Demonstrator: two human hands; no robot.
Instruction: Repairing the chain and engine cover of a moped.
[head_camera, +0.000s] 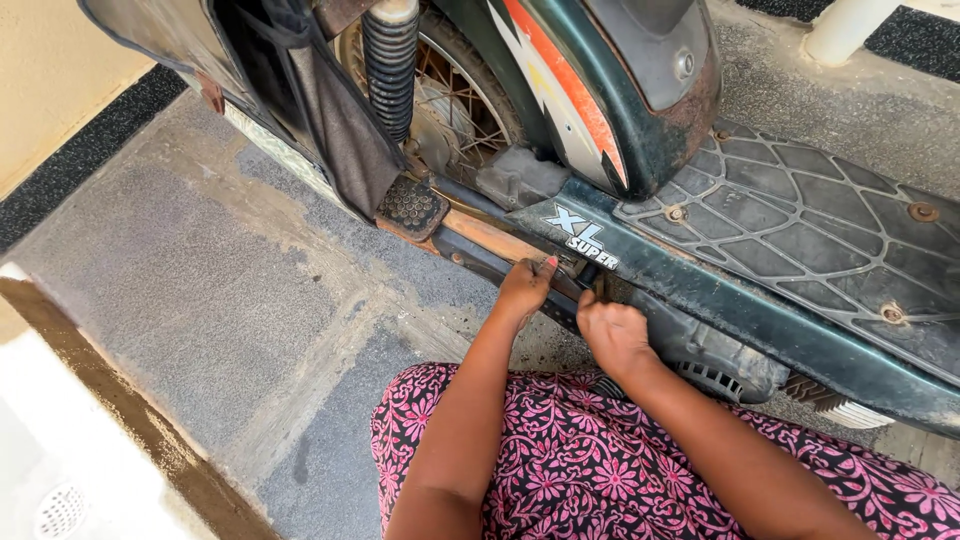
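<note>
Head view looks down on a dark green moped (700, 270) standing on a grey concrete floor (200, 300), with the person's two bare arms reaching from the bottom of the frame to the moped's lower edge. The left hand (525, 287) rests on the rusty frame bar (490, 238) that runs under the moped's side panel (640, 255), fingers curled down over the bar and closed on it, a painted nail showing on top. The right hand (612, 335) sits just beside it, to the right along the same edge, closed into a loose fist against the underside of the panel; whatever it grips is hidden by the fingers, so I cannot tell what it holds. The two hands are near each other but not touching.

Above the hands, the moped's ribbed rubber footboard (800, 210) spreads to the right, dusty, with rusted bolt heads. Left of the hands, a small black foot peg (410, 207) sticks out from the frame bar. Behind the peg stand a spoked wheel (450, 110) and a black coil shock absorber (390, 65). A dark cloth flap (340, 130) hangs down left of the wheel. Below the right hand, a dark finned engine cover (715, 370) shows under the moped. The person's pink and black flowered dress (600, 470) fills the bottom of the frame.
</note>
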